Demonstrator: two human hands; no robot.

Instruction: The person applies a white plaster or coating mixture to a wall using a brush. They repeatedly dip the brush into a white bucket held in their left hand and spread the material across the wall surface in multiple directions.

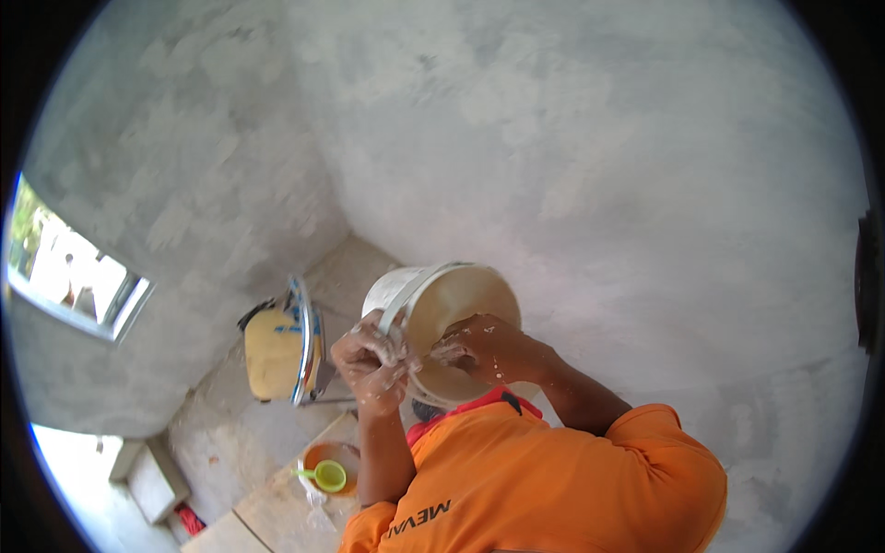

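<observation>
Off-white round plastic bucket [468, 302]: before the orange cloth shirt [562, 470], between both hands, tipped over rather than upright.
Bucket's long axis: from the mouth, turned toward the right and the body, back to the upper left; base out of sight.
Pale grey flat strip [406, 300]: across the bucket's outside by the rim, lower end at the left fingers.
Left hand [373, 358]: at the rim's left edge, smeared with white paste, curled; whether clasping rim or strip, unclear.
Right hand [484, 347]: in from the right, across the mouth, fingers bent; anything pinched there, impossible to tell.
Nearer hand: right to the bucket's inside, left to its outer wall; fingertips close together.
Support under bucket: hidden.
Left of the bucket: tan-padded chair with shiny metal frame [275, 358], apart; lime-green plastic dipper [329, 476] in round orange-brown bowl [324, 451], beside the left forearm.
</observation>
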